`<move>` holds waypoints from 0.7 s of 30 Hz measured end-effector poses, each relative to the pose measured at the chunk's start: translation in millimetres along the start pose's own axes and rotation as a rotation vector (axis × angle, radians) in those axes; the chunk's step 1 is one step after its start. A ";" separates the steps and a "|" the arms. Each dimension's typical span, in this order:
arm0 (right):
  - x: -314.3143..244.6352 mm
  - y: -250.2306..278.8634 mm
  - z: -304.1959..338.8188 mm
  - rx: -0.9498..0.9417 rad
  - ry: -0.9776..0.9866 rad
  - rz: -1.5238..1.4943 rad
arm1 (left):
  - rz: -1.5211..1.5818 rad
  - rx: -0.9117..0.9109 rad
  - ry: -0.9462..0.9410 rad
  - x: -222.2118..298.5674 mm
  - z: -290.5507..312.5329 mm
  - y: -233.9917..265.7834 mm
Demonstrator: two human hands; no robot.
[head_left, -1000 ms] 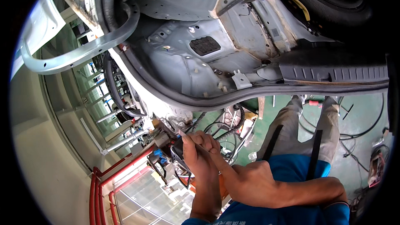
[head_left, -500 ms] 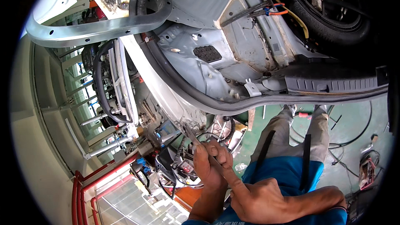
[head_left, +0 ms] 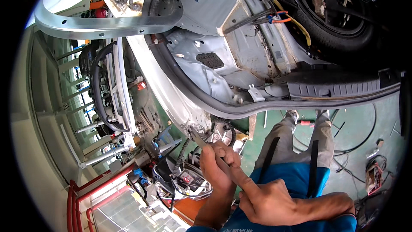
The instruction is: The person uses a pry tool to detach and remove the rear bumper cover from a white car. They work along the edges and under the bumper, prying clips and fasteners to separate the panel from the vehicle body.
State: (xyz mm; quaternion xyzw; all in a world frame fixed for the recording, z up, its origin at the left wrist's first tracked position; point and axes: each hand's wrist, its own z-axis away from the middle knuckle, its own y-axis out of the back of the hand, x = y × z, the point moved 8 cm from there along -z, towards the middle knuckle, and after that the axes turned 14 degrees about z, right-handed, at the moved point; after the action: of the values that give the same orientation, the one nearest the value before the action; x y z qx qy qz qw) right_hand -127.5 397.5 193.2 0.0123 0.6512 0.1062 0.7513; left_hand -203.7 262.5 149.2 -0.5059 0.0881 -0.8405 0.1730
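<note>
My left hand (head_left: 214,167) is wrapped round a slim, flat metal bar (head_left: 197,140), chisel-like in shape. Its tip rests at or very near a scraped, bare patch (head_left: 198,124) low on the white car body frame (head_left: 161,87); whether it touches I cannot tell. Just behind, my right hand (head_left: 270,202) is curled, with the index finger stretched along the rear of the bar and the other fingers folded. What lies inside its palm is hidden.
A black rubber seal (head_left: 184,88) edges the boot opening, beside a grey trim panel (head_left: 334,85). A bent metal beam (head_left: 107,26) juts out at upper left. A wheel (head_left: 326,13) lies inside at upper right. Below stands a machine (head_left: 184,178); cables (head_left: 347,150) trail on the green floor.
The view has shifted slightly, so the car body sits a little differently in it. Both hands keep nearly the same hold on the bar, whose tip stays by the scraped patch.
</note>
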 end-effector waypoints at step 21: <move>6.3 -3.1 2.5 0.008 -0.063 -0.089 | 0.029 0.004 -0.013 -1.8 -6.7 -6.3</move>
State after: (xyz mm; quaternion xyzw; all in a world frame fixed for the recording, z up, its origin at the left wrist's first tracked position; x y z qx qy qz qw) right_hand -123.8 395.9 186.9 -0.0106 0.6276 0.0697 0.7754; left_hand -210.2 268.8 146.6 -0.5098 0.0925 -0.8346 0.1870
